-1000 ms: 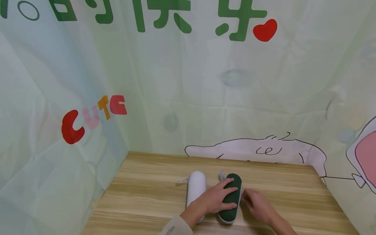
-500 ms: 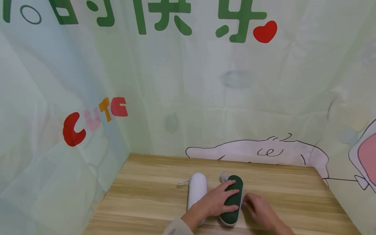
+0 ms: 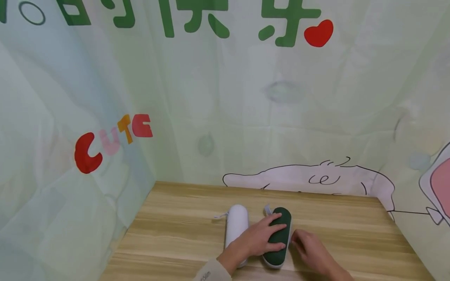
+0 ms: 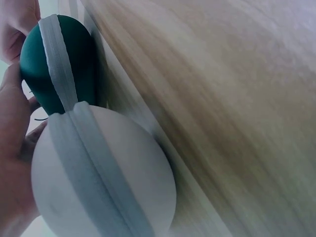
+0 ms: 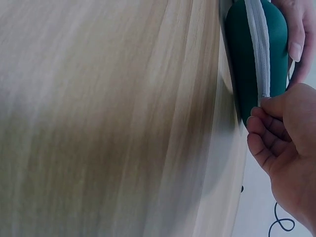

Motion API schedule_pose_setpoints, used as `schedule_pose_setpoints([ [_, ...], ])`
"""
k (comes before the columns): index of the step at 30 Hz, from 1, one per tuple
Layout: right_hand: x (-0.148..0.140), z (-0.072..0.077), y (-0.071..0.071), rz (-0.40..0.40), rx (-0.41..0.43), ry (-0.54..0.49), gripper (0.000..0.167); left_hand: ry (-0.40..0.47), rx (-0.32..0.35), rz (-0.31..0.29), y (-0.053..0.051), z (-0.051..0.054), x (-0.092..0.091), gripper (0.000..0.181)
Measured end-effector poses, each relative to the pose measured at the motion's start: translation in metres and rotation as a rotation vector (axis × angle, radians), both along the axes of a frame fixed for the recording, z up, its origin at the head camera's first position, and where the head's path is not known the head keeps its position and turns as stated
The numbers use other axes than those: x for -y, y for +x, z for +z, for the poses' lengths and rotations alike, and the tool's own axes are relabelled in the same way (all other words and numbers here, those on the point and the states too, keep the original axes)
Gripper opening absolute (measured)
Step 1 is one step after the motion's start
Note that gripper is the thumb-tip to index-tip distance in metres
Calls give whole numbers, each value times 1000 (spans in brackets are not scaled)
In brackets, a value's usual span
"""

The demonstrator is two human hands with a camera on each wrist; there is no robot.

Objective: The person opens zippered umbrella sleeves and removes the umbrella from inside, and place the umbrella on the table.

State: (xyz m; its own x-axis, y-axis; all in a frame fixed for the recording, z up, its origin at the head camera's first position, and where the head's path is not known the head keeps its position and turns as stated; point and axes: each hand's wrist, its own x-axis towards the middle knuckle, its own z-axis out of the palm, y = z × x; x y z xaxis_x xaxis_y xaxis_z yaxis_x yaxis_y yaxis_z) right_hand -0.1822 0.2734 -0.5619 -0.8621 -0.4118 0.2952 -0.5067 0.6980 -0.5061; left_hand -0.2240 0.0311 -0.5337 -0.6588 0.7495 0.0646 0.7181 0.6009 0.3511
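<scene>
A dark green zip case (image 3: 277, 256) lies lengthwise on the wooden table. My left hand (image 3: 258, 237) rests across its top with the fingers spread. At the case's right side my right hand (image 3: 311, 248) pinches the zipper's end between thumb and forefinger; the pull itself is hidden by the fingertips. The right wrist view shows the grey zipper (image 5: 262, 52) running shut along the case's side up to those fingers. A white zip case (image 3: 237, 223) of like shape lies just left, partly under my left wrist. Its rounded end with a grey zipper band (image 4: 96, 168) fills the left wrist view.
The wooden tabletop (image 3: 183, 203) stretches to a printed cloth backdrop (image 3: 218, 117) at the back and sides. A thin cord loop (image 3: 220, 216) sticks out left of the white case. A grey strap (image 3: 267, 209) shows at the green case's far end.
</scene>
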Motion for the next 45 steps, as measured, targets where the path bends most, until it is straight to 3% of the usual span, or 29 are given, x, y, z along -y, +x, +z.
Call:
schedule_pose_setpoints([
  [11, 0, 2, 0, 32, 2, -10, 21, 12, 49, 16, -2, -1, 1, 64],
  [20, 0, 4, -1, 49, 56, 14, 20, 8, 45, 15, -2, -2, 1, 64],
  [30, 1, 3, 2, 109, -5, -7, 25, 15, 29, 6, -1, -2, 1, 64],
  [40, 1, 5, 4, 82, 128, 5, 20, 4, 33, 15, 0, -1, 0, 64],
  [45, -1, 6, 4, 87, 115, -9, 19, -18, 13, 16, 2, -1, -1, 65],
])
